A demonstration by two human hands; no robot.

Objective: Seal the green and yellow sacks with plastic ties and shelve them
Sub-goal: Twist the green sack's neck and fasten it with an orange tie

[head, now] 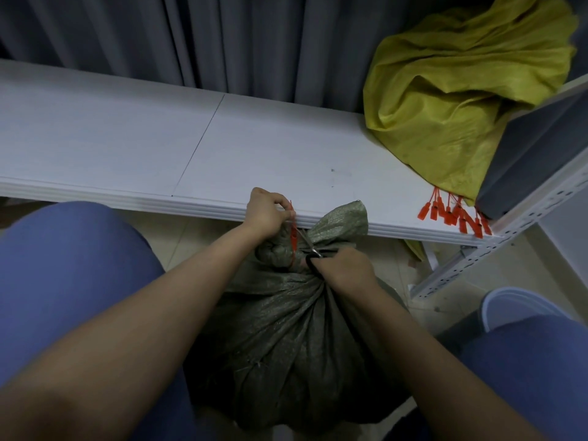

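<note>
Tension is helping you: your left hand (265, 214) is pinching the red plastic tie (294, 237) taut above the green woven sack (286, 338) between your knees, while your right hand (343, 266) is gripping black-handled metal scissors (313, 253), apparently to trim it.

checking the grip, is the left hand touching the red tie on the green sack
Touching. Head view shows the left hand pinching the red tie above the neck of the green sack.

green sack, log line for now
green sack: floor, neck tied | left hand: pinches red tie tail | right hand: holds scissors at tie | yellow sack: on shelf
</note>
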